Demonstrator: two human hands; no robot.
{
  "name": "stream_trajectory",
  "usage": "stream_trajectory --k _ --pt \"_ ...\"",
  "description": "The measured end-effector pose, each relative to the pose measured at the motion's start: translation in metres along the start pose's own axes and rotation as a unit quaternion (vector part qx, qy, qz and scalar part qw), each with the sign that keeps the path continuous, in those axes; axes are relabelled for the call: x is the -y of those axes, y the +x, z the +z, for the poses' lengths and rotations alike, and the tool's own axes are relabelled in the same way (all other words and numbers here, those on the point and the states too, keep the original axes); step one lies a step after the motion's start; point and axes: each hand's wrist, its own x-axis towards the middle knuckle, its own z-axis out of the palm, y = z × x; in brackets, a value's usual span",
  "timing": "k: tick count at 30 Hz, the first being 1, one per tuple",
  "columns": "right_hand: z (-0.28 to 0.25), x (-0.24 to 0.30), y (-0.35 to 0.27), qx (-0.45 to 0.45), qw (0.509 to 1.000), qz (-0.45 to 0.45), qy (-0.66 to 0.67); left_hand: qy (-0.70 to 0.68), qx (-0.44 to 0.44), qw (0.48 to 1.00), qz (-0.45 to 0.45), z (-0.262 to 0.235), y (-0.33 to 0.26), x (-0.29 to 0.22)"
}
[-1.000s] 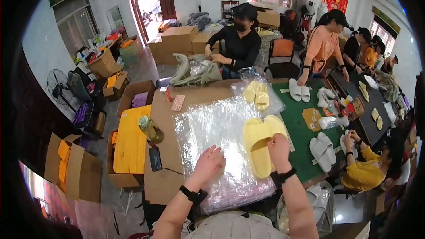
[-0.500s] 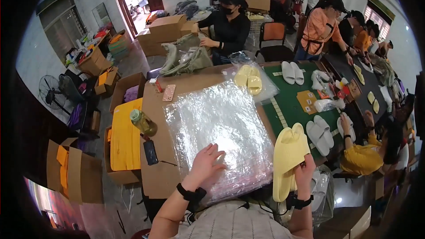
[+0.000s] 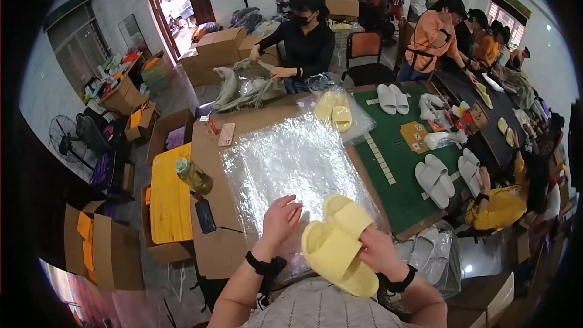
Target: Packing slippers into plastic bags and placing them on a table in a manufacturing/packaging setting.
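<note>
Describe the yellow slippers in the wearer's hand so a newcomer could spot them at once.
Start at the brown worktable with the clear plastic sheet. At its near edge, the right hand holds a stacked pair of pale yellow slippers. The other yellow pair lies bagged at the far edge; the rest are white.

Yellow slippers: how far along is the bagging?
Done: one yellow pair lies in a clear bag at the table's far end. In hand: right hand grips a bare yellow pair; left hand rests on the plastic stack. Left: this pair, and white pairs on the green mat.
</note>
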Motion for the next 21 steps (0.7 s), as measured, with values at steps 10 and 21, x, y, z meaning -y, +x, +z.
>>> stream_trajectory --k 10,21 --pt "0.002 0.006 0.025 -0.001 0.993 -0.02 -0.116 0.005 -0.033 0.998 0.058 -0.019 0.009 -0.041" --pt "0.075 -0.021 0.107 -0.053 0.998 0.025 -0.023 -0.042 0.018 0.989 0.142 -0.028 0.003 -0.075"
